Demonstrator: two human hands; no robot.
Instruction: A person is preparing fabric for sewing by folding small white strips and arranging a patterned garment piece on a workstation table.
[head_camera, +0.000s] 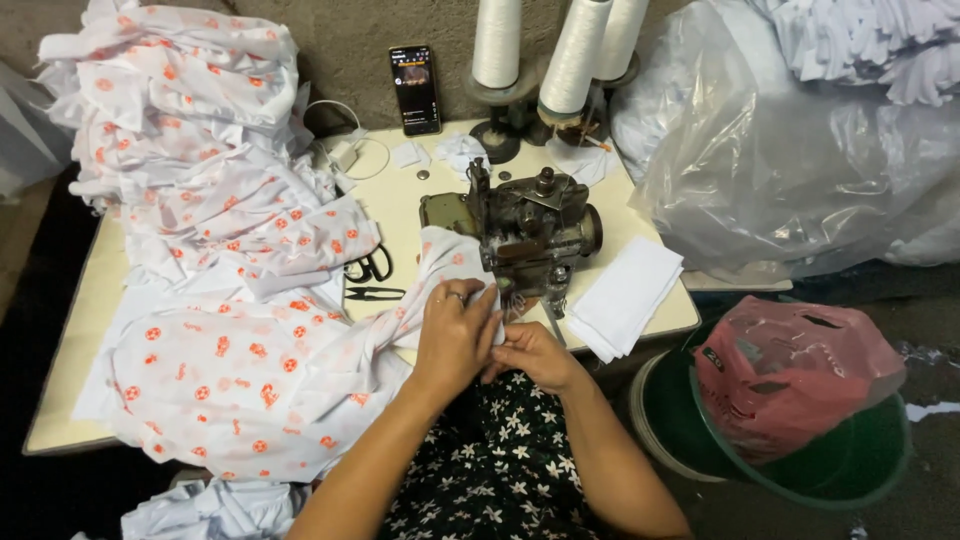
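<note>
Cream worktable (80, 360) is carrying everything. Nearest, left hand (455, 335) and right hand (535, 352) are pressing together, pinching the orange-dotted white fabric (250, 370) flat just before the sewing machine (525, 225) — likely keeping its edge aligned. Left of the machine, scissors (370, 267) are lying; beyond it, thread cones (575, 55) are standing.
</note>
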